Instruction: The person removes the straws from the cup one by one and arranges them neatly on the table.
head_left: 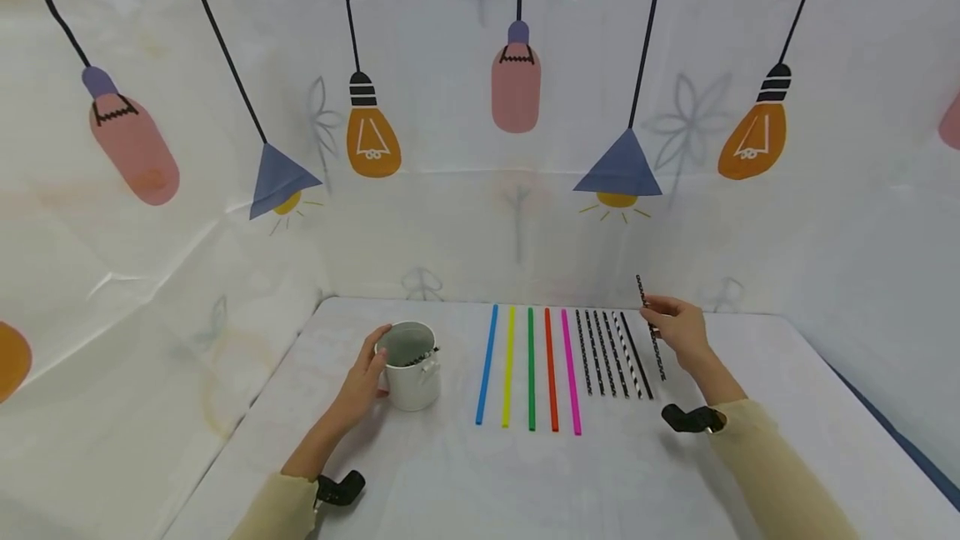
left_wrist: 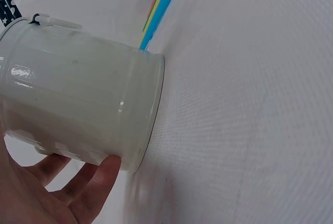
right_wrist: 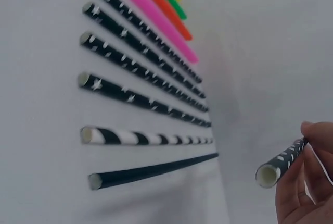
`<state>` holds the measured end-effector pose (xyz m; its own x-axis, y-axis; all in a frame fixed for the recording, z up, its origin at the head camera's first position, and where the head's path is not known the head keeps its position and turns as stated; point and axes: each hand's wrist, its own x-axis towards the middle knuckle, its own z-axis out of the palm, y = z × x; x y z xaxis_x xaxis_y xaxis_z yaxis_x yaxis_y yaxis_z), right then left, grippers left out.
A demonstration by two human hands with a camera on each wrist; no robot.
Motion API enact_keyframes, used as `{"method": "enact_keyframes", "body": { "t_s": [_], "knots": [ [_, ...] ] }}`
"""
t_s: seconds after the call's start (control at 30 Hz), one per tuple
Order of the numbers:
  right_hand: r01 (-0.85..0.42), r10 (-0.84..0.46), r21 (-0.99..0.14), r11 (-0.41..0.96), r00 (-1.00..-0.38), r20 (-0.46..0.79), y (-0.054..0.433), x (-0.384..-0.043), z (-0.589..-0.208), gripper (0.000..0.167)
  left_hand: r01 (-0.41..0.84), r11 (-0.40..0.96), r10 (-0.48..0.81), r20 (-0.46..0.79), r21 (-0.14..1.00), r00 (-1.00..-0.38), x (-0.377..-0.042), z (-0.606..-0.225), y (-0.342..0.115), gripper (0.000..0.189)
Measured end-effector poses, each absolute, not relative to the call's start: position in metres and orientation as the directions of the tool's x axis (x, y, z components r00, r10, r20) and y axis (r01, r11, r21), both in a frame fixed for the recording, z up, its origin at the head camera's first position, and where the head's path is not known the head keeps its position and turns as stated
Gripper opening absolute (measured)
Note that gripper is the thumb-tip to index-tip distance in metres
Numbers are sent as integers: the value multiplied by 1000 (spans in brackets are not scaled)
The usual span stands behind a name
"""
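My left hand [head_left: 357,390] grips the side of a small white pail [head_left: 414,388], fingers spread round its wall. Inside the pail, the end of a black-and-white patterned straw [head_left: 422,357] shows at the rim. At the right, my right hand [head_left: 681,330] pinches a black paper straw with white marks [right_wrist: 286,160] between thumb and fingers, held tilted close over the table. Just left of that hand lies a row of black straws [right_wrist: 140,52], most dotted or starred, with one striped straw [right_wrist: 148,136] and one plain black straw [right_wrist: 156,171].
Blue [head_left: 487,367], yellow [head_left: 509,367], green [head_left: 531,369], red-orange [head_left: 551,369] and pink [head_left: 572,373] straws lie side by side mid-table, between the pail and the black ones. A white sheet printed with lamps [head_left: 450,223] hangs behind the white table [head_left: 480,482].
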<state>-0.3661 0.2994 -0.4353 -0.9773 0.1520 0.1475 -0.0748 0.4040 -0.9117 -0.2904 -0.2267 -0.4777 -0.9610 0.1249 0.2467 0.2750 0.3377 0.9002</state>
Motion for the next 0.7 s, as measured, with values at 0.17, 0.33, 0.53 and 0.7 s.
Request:
{"method": "enact_keyframes", "body": {
  "t_s": [0.17, 0.33, 0.53, 0.7],
  "knots": [
    [-11, 205, -906, 424, -973, 108, 305, -370, -454, 45, 267, 339, 129, 236, 902, -963, -291, -479, -227, 43],
    [47, 240, -892, 449, -968, 70, 308, -376, -470, 44, 279, 345, 127, 250, 896, -960, -290, -478, -227, 44],
    [70, 262, -844, 531, -961, 85, 307, -377, -482, 40, 283, 349, 120, 257, 893, -959, -290, -478, -227, 44],
    [96, 264, -817, 569, -962, 71, 306, -374, -487, 40, 281, 345, 124, 253, 896, -959, -289, -478, -226, 44]
  ]
}}
